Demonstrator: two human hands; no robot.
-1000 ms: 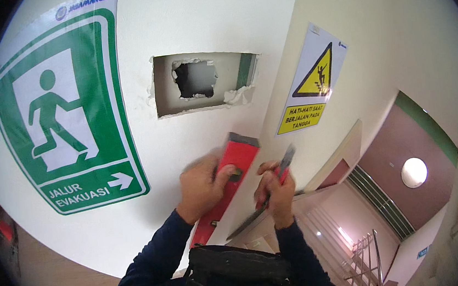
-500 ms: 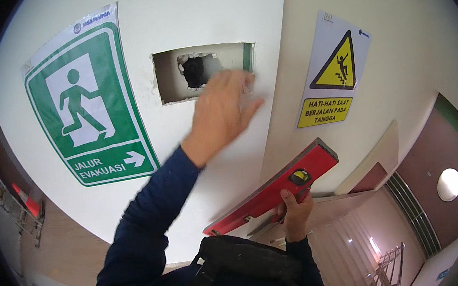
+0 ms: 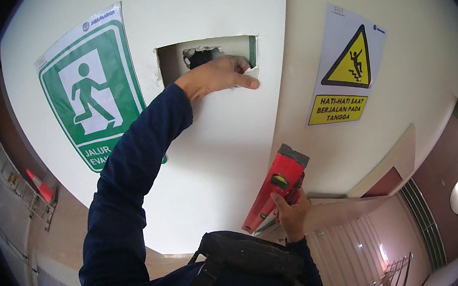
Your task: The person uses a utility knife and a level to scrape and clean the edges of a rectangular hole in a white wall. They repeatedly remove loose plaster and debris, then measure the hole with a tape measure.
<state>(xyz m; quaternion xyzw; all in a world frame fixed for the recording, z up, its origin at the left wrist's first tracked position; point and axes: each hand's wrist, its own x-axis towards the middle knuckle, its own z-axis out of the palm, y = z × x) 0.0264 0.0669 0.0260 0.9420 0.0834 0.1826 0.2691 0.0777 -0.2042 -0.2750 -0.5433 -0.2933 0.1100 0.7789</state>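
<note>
My left hand [image 3: 220, 76] reaches up to a rectangular opening [image 3: 174, 57] cut in the white wall panel [image 3: 205, 128]. Its fingers curl into the lower right part of the opening, with the thumb outside, gripping the panel's edge [image 3: 253, 73], which looks ragged there. Behind my hand, a rough dark hole [image 3: 202, 57] shows in the back of the opening, partly covered. Lower down on the right, my right hand [image 3: 292, 214] is closed around a red spirit level [image 3: 277, 182] with dark end caps and a yellow-green vial, held tilted.
A green evacuation poster [image 3: 91, 90] hangs left of the opening, partly behind my left sleeve. On the right wall is a yellow warning sign [image 3: 343, 71]. An orange traffic cone [image 3: 40, 186] and a ladder [image 3: 18, 185] stand at far left. Metal railings [image 3: 396, 273] show at lower right.
My left hand has settled from a blurred movement onto the opening's lower right edge. The spirit level has swung steeper and closer to upright in my right hand.
</note>
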